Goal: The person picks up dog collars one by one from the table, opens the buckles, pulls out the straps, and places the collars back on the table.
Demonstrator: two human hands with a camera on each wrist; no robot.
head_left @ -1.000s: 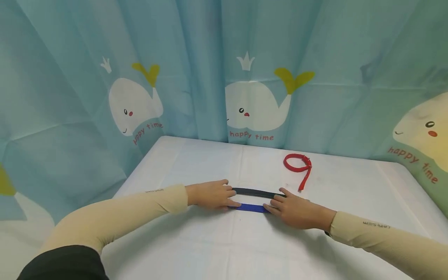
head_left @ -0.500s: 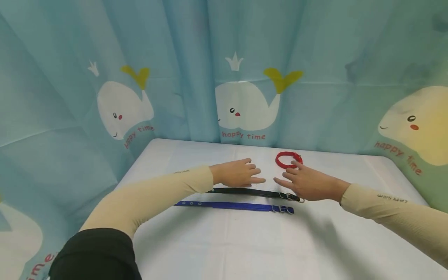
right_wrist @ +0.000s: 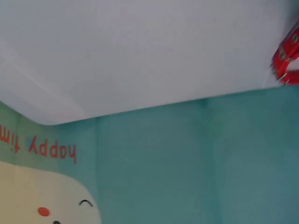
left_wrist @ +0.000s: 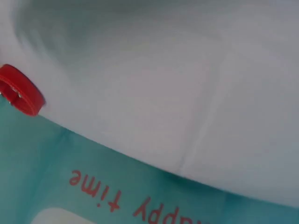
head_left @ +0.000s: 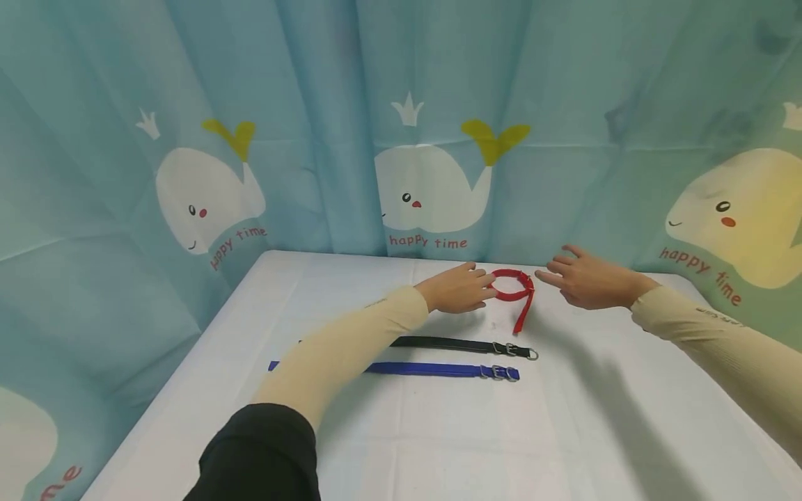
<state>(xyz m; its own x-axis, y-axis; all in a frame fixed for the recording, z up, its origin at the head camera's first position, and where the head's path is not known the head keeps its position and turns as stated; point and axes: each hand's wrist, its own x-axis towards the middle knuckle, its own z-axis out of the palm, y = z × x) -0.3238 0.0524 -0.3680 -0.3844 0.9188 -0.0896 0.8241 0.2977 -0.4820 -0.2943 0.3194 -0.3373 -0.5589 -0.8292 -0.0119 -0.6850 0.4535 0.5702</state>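
Observation:
A red buckled collar [head_left: 511, 296] stands coiled in a loop near the far side of the table, its loose tail toward the person. My left hand [head_left: 460, 288] is at the loop's left side, fingers extended and overlapping its edge in the head view. To the right of the loop, my right hand [head_left: 585, 278] hovers with its fingers spread and holds nothing. Both wrist views catch part of the red collar [left_wrist: 23, 91] at the frame edge. Nearer the person lie a black collar [head_left: 447, 343] and a blue collar [head_left: 426, 369], straight and side by side, partly hidden by the left sleeve.
The white table [head_left: 401, 445] ends at a light blue curtain [head_left: 326, 139] printed with whales. Metal buckles and rings sit at the right ends of the two straight collars.
Both hands have left the black and blue collars, which now lie straight, and moved up the table to either side of the red collar. The head view has turned slightly right.

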